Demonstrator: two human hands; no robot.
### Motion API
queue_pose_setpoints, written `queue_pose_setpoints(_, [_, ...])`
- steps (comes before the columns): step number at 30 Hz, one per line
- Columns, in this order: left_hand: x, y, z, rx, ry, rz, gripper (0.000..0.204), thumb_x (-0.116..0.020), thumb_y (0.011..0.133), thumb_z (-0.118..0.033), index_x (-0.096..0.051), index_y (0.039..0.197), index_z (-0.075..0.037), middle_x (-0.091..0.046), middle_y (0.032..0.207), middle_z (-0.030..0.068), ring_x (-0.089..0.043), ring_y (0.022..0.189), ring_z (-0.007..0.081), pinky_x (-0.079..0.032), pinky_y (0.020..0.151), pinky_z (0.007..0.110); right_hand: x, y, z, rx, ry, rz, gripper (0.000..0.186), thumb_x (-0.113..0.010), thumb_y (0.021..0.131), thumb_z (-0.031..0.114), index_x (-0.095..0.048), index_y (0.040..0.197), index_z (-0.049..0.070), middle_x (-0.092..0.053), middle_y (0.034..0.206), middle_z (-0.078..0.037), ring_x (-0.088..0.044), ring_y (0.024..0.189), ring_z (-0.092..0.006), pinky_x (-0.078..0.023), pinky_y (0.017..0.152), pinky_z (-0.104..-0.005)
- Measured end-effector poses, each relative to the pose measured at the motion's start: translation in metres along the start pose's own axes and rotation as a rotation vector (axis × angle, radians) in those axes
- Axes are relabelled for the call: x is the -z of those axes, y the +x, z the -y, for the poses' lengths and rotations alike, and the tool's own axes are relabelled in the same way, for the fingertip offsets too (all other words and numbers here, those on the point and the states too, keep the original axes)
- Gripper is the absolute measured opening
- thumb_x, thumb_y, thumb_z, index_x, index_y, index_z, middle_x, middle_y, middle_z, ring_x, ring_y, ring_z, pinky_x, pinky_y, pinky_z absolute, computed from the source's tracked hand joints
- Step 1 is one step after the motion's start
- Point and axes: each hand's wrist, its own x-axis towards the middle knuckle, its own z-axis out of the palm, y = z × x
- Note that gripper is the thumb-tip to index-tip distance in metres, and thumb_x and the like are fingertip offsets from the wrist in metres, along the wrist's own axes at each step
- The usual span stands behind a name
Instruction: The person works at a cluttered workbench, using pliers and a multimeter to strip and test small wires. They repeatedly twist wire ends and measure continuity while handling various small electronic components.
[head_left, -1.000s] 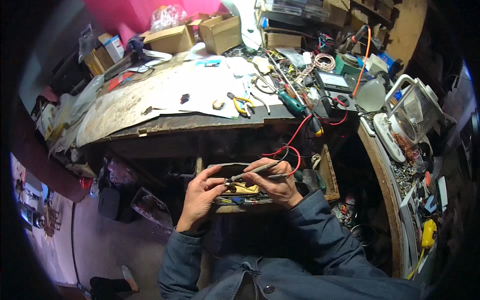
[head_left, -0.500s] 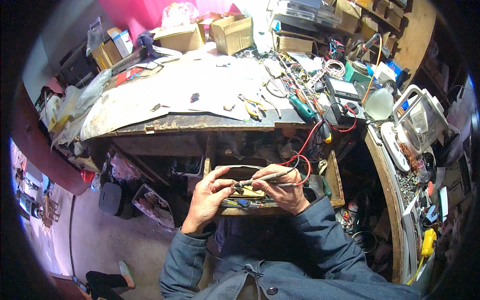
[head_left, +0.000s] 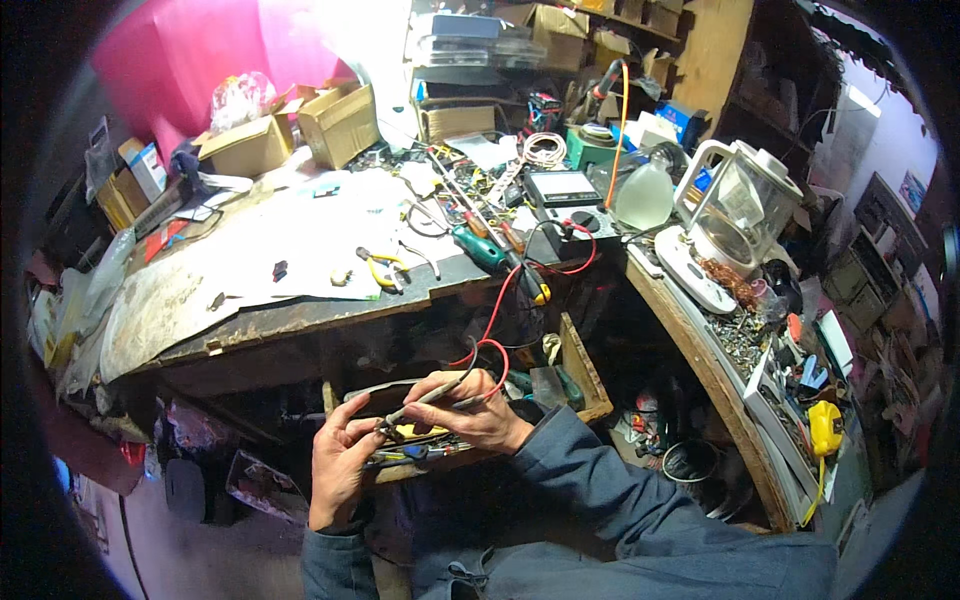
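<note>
Below the bench point(head_left: 250, 325) edge, over an open drawer point(head_left: 575, 365): right hand point(head_left: 480, 415) closed around a probe point(head_left: 425, 400), tip pointing left. Left hand point(head_left: 340, 460) just beside, fingers pinched at the tip; what they hold is too small to tell. Red lead point(head_left: 495, 315) runs far to a meter point(head_left: 560, 190). Yellow pliers point(head_left: 385, 268) lie on the bench top.

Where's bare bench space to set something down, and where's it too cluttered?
Free: the pale sheet on the workbench, between the cardboard boxes and the yellow-handled pliers; only small bits lie there. Crowded: around the meter with screwdrivers and wires, and the right shelf by the blender jug. Both hands, left hand and right hand, work probes over the open drawer.
</note>
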Motion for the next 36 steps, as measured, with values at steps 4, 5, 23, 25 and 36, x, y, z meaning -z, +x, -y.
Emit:
queue_pose_setpoints(4, [-0.005, -0.002, -0.005, 0.000, 0.001, -0.015, 0.056, -0.061, 0.092, 0.013, -0.043, 0.145, 0.008, -0.072, 0.114, 0.0203, -0.071, 0.099, 0.0196, -0.057, 0.087, 0.029, 0.001, -0.002, 0.001, -0.063, 0.106, 0.016, 0.011, -0.070, 0.098, 0.008, -0.071, 0.101, -0.003, -0.071, 0.088, -0.006, -0.069, 0.078, -0.0096, -0.055, 0.067, -0.0241])
queue_pose_setpoints(5, [-0.005, -0.003, -0.005, 0.002, 0.009, -0.021, 0.056, -0.060, 0.092, 0.013, -0.043, 0.145, 0.008, -0.072, 0.114, 0.0203, -0.071, 0.099, 0.0197, -0.057, 0.087, 0.029, 0.001, -0.003, 0.003, -0.083, 0.121, 0.012, 0.012, -0.070, 0.098, 0.009, -0.072, 0.100, -0.003, -0.071, 0.088, -0.006, -0.069, 0.079, -0.0093, -0.055, 0.068, -0.0241])
queue_pose_setpoints(23, [0.010, 0.005, 0.019, -0.144, -0.152, -0.206, 0.024, -0.063, 0.098, -0.001, -0.066, 0.121, 0.003, -0.072, 0.107, 0.0105, -0.071, 0.091, 0.0156, -0.060, 0.085, 0.031, 0.033, 0.004, -0.011, -0.113, -0.382, -0.317, 0.021, -0.066, 0.099, 0.022, -0.064, 0.093, 0.002, -0.071, 0.075, -0.012, -0.072, 0.070, -0.0229, -0.055, 0.064, -0.0347])
queue_pose_setpoints(25, [0.018, -0.002, 0.018, -0.181, -0.262, -0.222, 0.022, -0.064, 0.098, -0.001, -0.063, 0.119, 0.001, -0.072, 0.104, 0.0118, -0.073, 0.091, 0.0213, -0.061, 0.087, 0.035, 0.041, 0.003, -0.007, -0.177, -1.094, -0.204, 0.026, -0.068, 0.095, 0.032, -0.060, 0.098, 0.007, -0.069, 0.076, -0.021, -0.069, 0.071, -0.0424, -0.055, 0.061, -0.0508])
queue_pose_setpoints(36, [0.013, -0.006, 0.013, -0.182, -0.287, -0.173, 0.021, -0.066, 0.096, 0.000, -0.062, 0.117, -0.001, -0.071, 0.100, 0.0101, -0.074, 0.091, 0.0237, -0.063, 0.086, 0.037, 0.082, -0.028, 0.000, -0.380, -1.447, 0.034, 0.034, -0.074, 0.087, 0.039, -0.063, 0.091, 0.007, -0.069, 0.078, -0.019, -0.070, 0.079, -0.0416, -0.054, 0.069, -0.0530])
